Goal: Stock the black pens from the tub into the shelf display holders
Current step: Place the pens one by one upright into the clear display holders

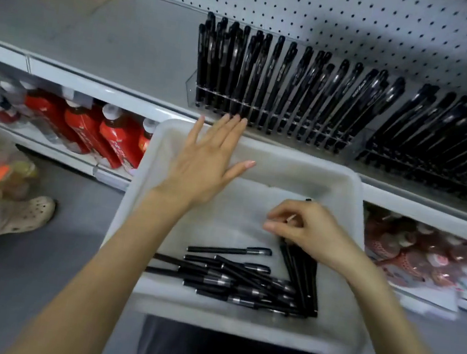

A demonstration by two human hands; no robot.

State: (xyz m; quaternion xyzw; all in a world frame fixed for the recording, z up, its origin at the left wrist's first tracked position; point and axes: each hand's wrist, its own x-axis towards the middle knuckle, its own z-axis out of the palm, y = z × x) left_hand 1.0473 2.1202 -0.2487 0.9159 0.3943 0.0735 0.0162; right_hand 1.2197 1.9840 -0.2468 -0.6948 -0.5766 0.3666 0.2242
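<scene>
A: "Though a dozen or so black pens (230,280) lie at six o'clock in the tub (288,154), are we nearly done?"

B: "Probably. Right hand (305,231) grips roughly five more; left hand (210,162) hovers flat, holding nothing. At twelve, two holders (190,91) look mostly full."

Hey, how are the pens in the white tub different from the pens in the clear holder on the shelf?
The pens in the tub lie flat in a loose, crossing pile; the pens in the clear holder stand on end, leaning back in rows. The right hand grips some pens in the tub; no hand holds the pens in the clear holder. Both sets are black.
</scene>
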